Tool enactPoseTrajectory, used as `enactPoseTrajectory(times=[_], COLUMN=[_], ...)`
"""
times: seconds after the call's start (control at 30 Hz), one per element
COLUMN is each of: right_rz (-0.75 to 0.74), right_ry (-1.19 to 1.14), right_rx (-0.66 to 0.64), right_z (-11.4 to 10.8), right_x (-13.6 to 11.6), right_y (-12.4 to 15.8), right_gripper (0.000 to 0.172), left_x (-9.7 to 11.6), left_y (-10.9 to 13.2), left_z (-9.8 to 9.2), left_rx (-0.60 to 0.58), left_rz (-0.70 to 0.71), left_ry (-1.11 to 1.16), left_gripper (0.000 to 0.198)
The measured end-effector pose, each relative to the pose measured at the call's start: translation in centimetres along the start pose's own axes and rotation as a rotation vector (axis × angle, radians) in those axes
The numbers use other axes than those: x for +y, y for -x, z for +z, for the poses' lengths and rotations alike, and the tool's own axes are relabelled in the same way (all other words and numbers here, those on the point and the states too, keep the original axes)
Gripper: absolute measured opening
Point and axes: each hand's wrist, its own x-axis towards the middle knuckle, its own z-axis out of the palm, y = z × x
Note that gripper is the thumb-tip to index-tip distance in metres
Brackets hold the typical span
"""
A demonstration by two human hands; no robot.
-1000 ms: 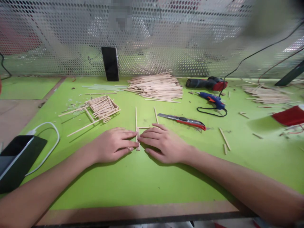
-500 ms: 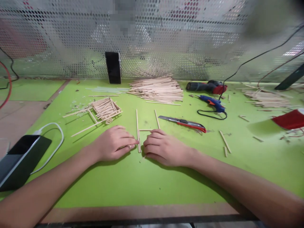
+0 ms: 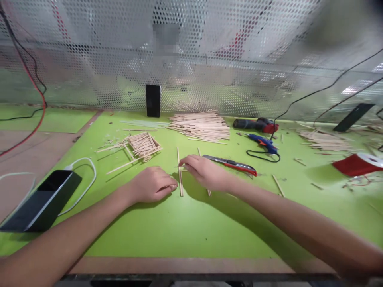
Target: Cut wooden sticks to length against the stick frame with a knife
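On the green mat (image 3: pixel 167 227) lies a long wooden stick (image 3: pixel 180 177), running away from me. My left hand (image 3: pixel 152 184) rests just left of it, fingers curled together, fingertips touching the stick's near part. My right hand (image 3: pixel 205 172) reaches across from the right. Its fingertips press down on a short cross stick (image 3: pixel 178 168) at the long stick's middle. A second long stick (image 3: pixel 208 193) runs under my right hand, and only its ends show.
At the back are a pile of sticks (image 3: pixel 200 125), an upright phone (image 3: pixel 153 100), a drill (image 3: pixel 255 124) and a blue glue gun (image 3: pixel 261 141). A red utility knife (image 3: pixel 231 163) lies beside my right hand. A small stick frame (image 3: pixel 143 144) and a phone with cable (image 3: pixel 42 201) lie left, a red spool (image 3: pixel 356 164) right.
My right hand has lifted from the stick's near end and moved up to the cross piece. My left hand has curled and stayed by the stick. The camera has tilted upward.
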Motion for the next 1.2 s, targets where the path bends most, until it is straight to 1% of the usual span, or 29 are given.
enactPoseTrajectory(times=[0.1,0.2,0.27,0.33,0.4,0.43,0.5,0.6,0.73,0.83,0.9,0.97,1.1,1.17,1.2], right_rz=[-0.007,-0.044,-0.086,-0.122,-0.115,-0.098,-0.056,-0.010,0.030,0.046,0.049,0.041,0.003,-0.071,-0.086], right_ry=[-0.004,0.017,0.033,0.059,0.099,0.120,0.161,0.208,0.230,0.226,0.213,0.189,0.139,0.091,0.042], right_rx=[0.024,0.051,0.025,-0.026,-0.065,-0.076,-0.084,-0.074,-0.054,-0.004,0.029,0.055,0.095,0.094,0.102], right_z=[-0.8,-2.1,-3.0,-3.4,-3.4,-3.2,-2.8,-2.8,-4.4,-5.6,-5.7,-5.2,-3.3,-2.8,-2.7], right_x=[-0.1,-1.1,-1.7,-1.8,-1.2,-0.6,0.7,3.1,5.9,6.9,6.7,6.0,3.2,1.5,0.6], right_y=[-5.0,-10.5,-13.4,-14.9,-15.0,-14.5,-12.7,-8.6,-2.9,0.9,3.1,4.9,7.3,7.7,7.8], right_gripper=[0.025,0.030,0.034,0.044,0.054,0.056,0.054,0.046,0.037,0.032,0.031,0.030,0.025,0.021,0.020], left_x=[0.3,0.4,0.4,0.5,0.5,0.5,0.5,0.5,0.6,1.1,1.7,2.4,4.1,5.0,5.4], left_y=[-0.1,-0.1,-0.1,-0.1,-0.2,-0.2,-0.2,-0.2,-0.3,-0.3,-0.3,-0.3,-0.7,-1.1,-1.3], left_z=[-0.1,-0.3,-0.5,-0.6,-0.6,-0.6,-0.4,-0.1,0.2,0.3,0.3,0.5,1.1,1.3,1.3], left_rx=[-0.021,-0.047,-0.061,-0.068,-0.068,-0.065,-0.054,-0.030,0.027,0.069,0.086,0.112,0.144,0.165,0.187], left_rz=[-0.017,-0.028,-0.031,-0.032,-0.027,-0.024,-0.011,0.021,0.057,0.079,0.109,0.163,0.238,0.199,0.134], left_ry=[-0.003,-0.002,-0.003,-0.010,-0.017,-0.020,-0.023,-0.024,-0.048,-0.081,-0.104,-0.148,-0.229,-0.108,0.012], left_gripper=[0.036,0.038,0.038,0.038,0.037,0.036,0.035,0.034,0.040,0.043,0.038,0.030,0.027,0.028,0.028])
